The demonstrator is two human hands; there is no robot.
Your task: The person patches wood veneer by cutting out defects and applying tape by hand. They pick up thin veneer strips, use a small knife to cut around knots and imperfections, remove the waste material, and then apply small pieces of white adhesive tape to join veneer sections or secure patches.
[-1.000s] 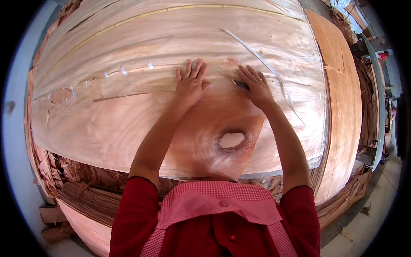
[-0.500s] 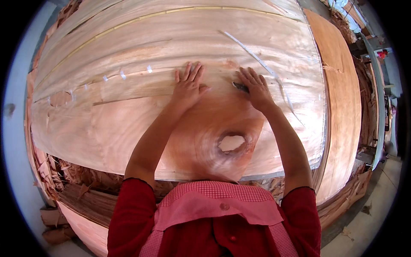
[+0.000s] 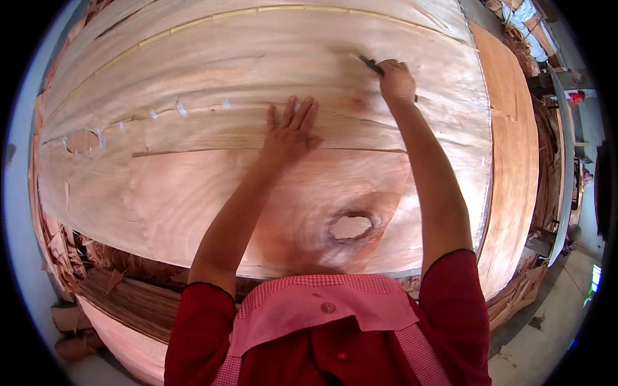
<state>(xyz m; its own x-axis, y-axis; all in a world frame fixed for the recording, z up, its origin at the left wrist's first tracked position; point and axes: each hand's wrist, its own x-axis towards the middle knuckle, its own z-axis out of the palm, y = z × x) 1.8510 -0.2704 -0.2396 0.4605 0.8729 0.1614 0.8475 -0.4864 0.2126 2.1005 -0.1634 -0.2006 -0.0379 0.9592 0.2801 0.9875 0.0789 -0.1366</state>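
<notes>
A broad, pale wood-veneer sheet (image 3: 215, 132), spread at centre, is apparently being steadied by the splayed left hand (image 3: 291, 132); a slim, dark tool (image 3: 370, 63) is gripped by the right hand (image 3: 397, 82) at 1 o'clock. Careful tool placement seems called for, with room toward 12, below a yellow jointed strip (image 3: 309, 8); the sheet's edge lies at 3.

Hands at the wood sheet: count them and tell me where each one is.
2. The left hand is spread on the wood sheet, near its middle; the right hand, gripping a dark tool, is farther up and to the right.
</notes>
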